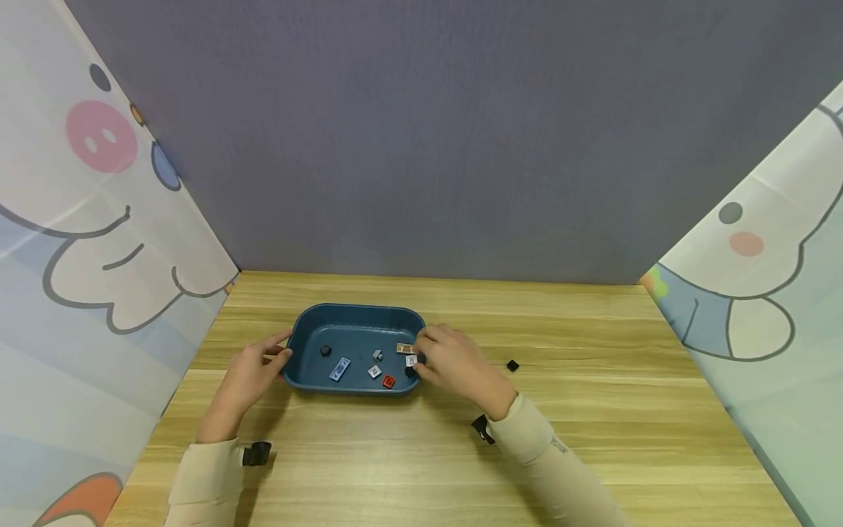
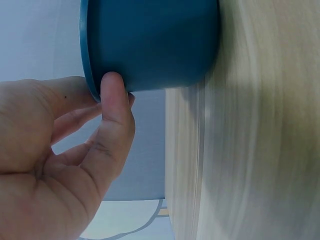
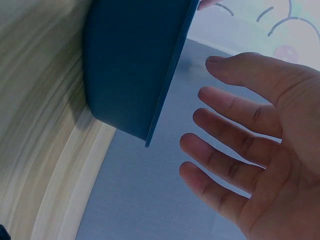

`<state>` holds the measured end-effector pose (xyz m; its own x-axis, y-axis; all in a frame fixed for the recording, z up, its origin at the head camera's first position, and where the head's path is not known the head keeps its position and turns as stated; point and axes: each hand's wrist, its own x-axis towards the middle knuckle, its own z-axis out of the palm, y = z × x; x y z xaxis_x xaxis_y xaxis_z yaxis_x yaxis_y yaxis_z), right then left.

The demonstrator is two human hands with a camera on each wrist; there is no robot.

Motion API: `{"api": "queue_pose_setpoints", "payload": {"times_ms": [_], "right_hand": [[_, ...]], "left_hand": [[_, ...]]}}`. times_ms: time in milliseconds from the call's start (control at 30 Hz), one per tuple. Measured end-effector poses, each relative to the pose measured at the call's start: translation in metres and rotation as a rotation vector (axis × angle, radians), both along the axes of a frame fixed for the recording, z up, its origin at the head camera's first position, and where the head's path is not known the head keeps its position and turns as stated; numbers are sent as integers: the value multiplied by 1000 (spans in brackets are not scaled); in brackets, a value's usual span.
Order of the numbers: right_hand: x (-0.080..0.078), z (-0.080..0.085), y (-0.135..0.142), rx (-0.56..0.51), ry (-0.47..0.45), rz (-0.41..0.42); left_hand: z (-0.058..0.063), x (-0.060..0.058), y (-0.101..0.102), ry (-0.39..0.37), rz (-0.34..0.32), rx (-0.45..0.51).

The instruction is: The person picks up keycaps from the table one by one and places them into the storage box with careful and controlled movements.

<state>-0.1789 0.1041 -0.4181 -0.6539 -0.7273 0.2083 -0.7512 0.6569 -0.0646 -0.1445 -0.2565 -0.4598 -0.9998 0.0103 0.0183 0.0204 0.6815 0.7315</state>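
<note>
A blue tray [image 1: 309,333] sat on the desk [image 1: 593,439] in the lower middle of the frame. The left hand [image 1: 246,380] touched its left rim, thumb pressed on the wall. The right hand [image 1: 454,362] was at the right rim, its fingers [image 3: 225,135] spread apart. Small blocks [image 1: 388,381] lay inside.

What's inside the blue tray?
The tray holds small bricks: a black one, a blue plate, a grey one, a white one and a red one. The right hand covers the right edge, so more may hide there.
</note>
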Motion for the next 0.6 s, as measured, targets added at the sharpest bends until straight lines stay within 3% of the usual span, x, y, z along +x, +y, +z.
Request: {"api": "queue_pose_setpoints", "payload": {"times_ms": [333,600], "right_hand": [[1,-1,6,-35,8,-6],[2,-5,29,-25,18,-41]], "left_hand": [[0,0,0,3,-1,-6],[0,0,-1,5,-1,-14]]}}
